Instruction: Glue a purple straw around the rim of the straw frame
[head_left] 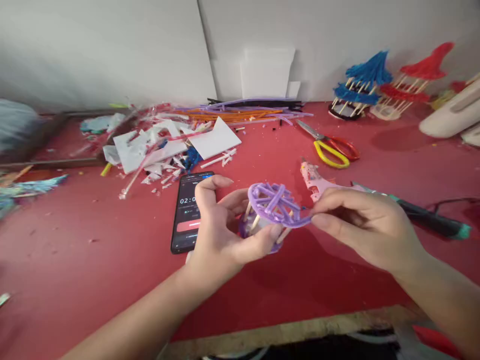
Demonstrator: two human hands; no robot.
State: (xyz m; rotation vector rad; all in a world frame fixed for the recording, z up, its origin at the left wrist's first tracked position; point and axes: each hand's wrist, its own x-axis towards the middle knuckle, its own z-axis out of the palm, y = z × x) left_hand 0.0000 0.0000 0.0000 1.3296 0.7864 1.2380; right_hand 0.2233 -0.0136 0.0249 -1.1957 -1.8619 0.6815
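Above the red table, my left hand [225, 225] grips a small craft model [272, 205] by its side, thumb in front and fingers behind. The model has a purple ring crossed by purple strips on top, pale sticks as posts and a purple-edged base. A loose end of purple pipe cleaner [304, 220] leaves the ring on the right. My right hand [360, 225] pinches that end between thumb and forefinger. Just behind the right hand lie a pink glue gun [313, 180] and a dark cutter-like tool with green ends [431, 217].
A phone [183, 212] lies left of the model. Scissors [332, 150] rest behind the hands. Paper scraps [150, 150] and pipe cleaners [232, 112] are heaped along the back. A blue model [360, 90] and a red model [412, 85] stand at back right. The table's front edge [300, 330] is close.
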